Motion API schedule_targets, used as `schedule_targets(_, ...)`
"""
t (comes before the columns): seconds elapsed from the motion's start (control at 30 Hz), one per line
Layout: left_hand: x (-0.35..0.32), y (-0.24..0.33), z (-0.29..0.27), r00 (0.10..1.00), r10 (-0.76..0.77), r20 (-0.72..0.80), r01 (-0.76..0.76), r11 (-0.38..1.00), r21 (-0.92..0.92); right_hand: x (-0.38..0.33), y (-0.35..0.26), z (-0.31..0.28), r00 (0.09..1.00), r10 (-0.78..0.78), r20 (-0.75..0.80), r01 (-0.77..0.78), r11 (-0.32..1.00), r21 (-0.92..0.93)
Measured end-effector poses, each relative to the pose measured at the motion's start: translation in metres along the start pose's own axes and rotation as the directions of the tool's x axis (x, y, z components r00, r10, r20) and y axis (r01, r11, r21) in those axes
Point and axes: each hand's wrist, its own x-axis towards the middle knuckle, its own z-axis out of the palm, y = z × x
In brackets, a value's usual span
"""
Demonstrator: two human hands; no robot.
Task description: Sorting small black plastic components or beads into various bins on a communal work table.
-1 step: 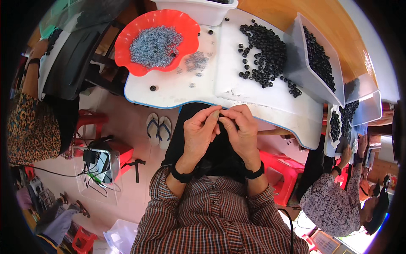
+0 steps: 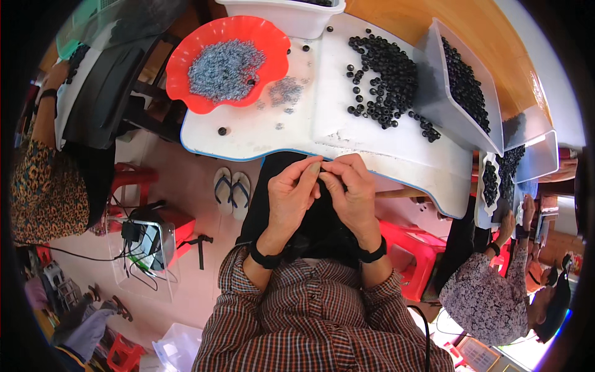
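My left hand (image 2: 292, 189) and my right hand (image 2: 350, 185) meet just off the table's near edge, above my lap. Thumb and forefinger are pinched together on each, the fingertips almost touching. Something small and dark seems to sit between them, too small and hidden to name. Beyond them on the white table (image 2: 248, 137) lies a spread of small black ring-shaped pieces (image 2: 393, 80). A red scalloped bowl (image 2: 180, 74) at the far left of the table holds many tiny clear, bluish-grey pieces (image 2: 223, 68). More of these clear pieces (image 2: 286, 92) are scattered beside the bowl.
A clear bin (image 2: 427, 68) of black pieces stands tilted at the table's right. At the back is a white tub (image 2: 285, 15). A red stool (image 2: 412, 254) is below right, sandals (image 2: 232, 191) below left. Co-workers sit left (image 2: 52, 192) and right (image 2: 483, 297).
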Motion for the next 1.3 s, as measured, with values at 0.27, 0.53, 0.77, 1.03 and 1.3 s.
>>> schedule_targets(0.27,0.009,-0.009,-0.001,0.999,-0.001,0.036,-0.002,0.996,0.088,-0.003,0.000,0.004,1.000,0.021,0.010,-0.021,0.998,-0.067)
schedule_targets(0.53,0.014,-0.011,-0.008,0.991,-0.028,0.135,0.033,0.999,-0.037,-0.005,-0.005,0.000,0.989,0.145,-0.007,-0.142,0.975,0.168)
schedule_targets(0.77,0.016,-0.008,-0.013,0.962,-0.076,0.264,0.179,0.903,-0.390,-0.012,0.005,0.000,0.973,0.229,-0.037,-0.185,0.860,0.476)
schedule_targets(1.03,0.016,0.001,-0.013,0.930,-0.046,0.364,0.250,0.804,-0.539,-0.007,-0.013,-0.001,0.967,0.254,0.016,-0.223,0.812,0.539)
schedule_targets(1.3,0.011,-0.011,0.006,0.977,-0.025,0.211,0.107,0.916,-0.388,0.000,-0.023,0.013,0.952,0.296,0.077,-0.306,0.903,0.303)
